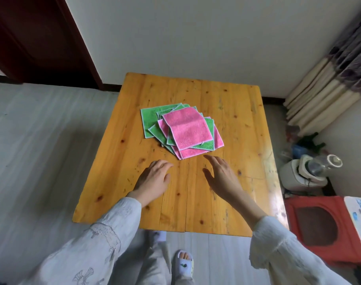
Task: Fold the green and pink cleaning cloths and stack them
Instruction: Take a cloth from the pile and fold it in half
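A loose, fanned pile of several green and pink cleaning cloths lies in the middle of the wooden table (233, 112). A pink cloth (187, 130) is on top, unfolded, with a crease down its middle. A green cloth (149, 121) sticks out flat at the pile's left. My left hand (155, 177) hovers over the table just short of the pile's near edge, fingers loosely curled, holding nothing. My right hand (222, 177) is beside it, fingers spread, its fingertips close to the pile's lowest pink corner, also holding nothing.
A red plastic stool (319, 229) stands right of the table, with a white appliance (307, 173) behind it. Curtains (331, 85) hang at the far right. A dark door (38, 38) is at the back left. My sandalled feet show below the table's near edge.
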The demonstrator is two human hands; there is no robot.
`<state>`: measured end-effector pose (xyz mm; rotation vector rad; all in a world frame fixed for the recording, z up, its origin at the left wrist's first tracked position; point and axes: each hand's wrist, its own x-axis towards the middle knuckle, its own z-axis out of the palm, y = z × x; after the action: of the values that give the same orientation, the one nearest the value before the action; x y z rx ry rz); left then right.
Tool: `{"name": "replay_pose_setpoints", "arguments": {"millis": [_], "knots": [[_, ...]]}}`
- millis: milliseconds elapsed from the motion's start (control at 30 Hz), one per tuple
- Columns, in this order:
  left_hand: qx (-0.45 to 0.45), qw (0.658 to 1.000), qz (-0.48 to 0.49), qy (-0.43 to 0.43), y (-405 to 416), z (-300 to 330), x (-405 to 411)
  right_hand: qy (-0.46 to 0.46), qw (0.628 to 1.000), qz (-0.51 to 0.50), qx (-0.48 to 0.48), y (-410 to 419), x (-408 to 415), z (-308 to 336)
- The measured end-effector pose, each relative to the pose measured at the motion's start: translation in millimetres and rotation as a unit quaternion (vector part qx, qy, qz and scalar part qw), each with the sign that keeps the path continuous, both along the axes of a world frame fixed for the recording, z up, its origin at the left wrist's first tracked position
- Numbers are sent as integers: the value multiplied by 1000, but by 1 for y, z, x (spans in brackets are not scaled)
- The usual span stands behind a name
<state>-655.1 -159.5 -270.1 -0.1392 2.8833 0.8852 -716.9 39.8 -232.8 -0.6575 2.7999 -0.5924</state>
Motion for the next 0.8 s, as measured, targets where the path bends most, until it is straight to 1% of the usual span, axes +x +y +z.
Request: {"name": "replay_pose_setpoints", "arguments": {"millis": [167, 267, 300, 400, 500, 667, 800], "knots": [[34, 999, -19, -10, -19, -33, -66, -29, 999, -11, 15, -25, -55, -40], [33, 999, -32, -18, -27, -57, -96, -56, 998, -18, 31, -34, -80, -63], [21, 999, -41, -17, -29, -64, -103, -62, 997, -21, 41, -37, -88, -70], [-51, 994, -93, -5, -28, -82, -122, -73, 995, -23, 59, -41, -109, -95], [-90, 989, -117, 14, -23, -96, -140, -74, 994, -2, 86, -44, -132, -116], [-128, 986, -106, 13, -13, -125, -168, -33, 992, 8, 125, -49, -172, -156], [-183, 980, -74, 1, -12, -145, -181, -32, 987, 27, 152, -49, -189, -180]]}}
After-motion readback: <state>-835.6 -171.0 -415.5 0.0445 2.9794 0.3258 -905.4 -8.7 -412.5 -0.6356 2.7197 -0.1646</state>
